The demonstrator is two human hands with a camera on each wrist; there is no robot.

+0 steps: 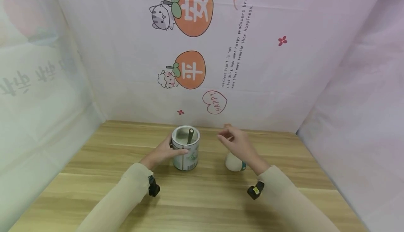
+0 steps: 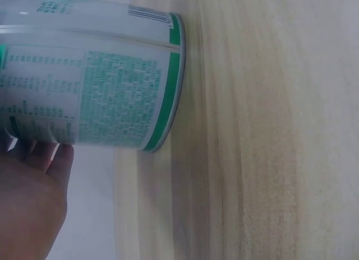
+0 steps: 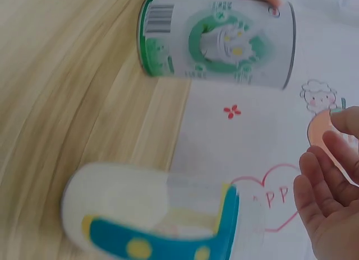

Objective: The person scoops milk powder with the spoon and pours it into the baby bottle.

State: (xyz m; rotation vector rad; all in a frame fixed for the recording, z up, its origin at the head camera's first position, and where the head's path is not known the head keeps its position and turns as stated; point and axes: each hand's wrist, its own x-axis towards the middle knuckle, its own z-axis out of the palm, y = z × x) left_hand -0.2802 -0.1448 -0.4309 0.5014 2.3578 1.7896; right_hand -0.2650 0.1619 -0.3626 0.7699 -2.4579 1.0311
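Note:
An uncovered milk powder can (image 1: 185, 159), white with green print, stands upright on the table. My left hand (image 1: 162, 153) grips its side, thumb across the front and the other fingers behind. Inside the can leans a scoop (image 1: 190, 136) with a dark handle; its lower end is hidden. A clear baby bottle (image 3: 129, 193) with a blue, yellow-dotted handle stands to the can's right, whitish contents in its lower part. My right hand (image 1: 241, 146) hovers over this bottle, partly covering it in the head view. In the right wrist view its fingers (image 3: 320, 184) are loosely bent, with nothing seen between them.
The wood-grain table (image 1: 195, 204) ends at a white printed cloth (image 1: 262, 84) behind the can and bottle. Pale cloth also hangs at the left and right sides. A dark wrist camera (image 1: 153, 186) sits on the left sleeve, another camera (image 1: 255, 190) on the right.

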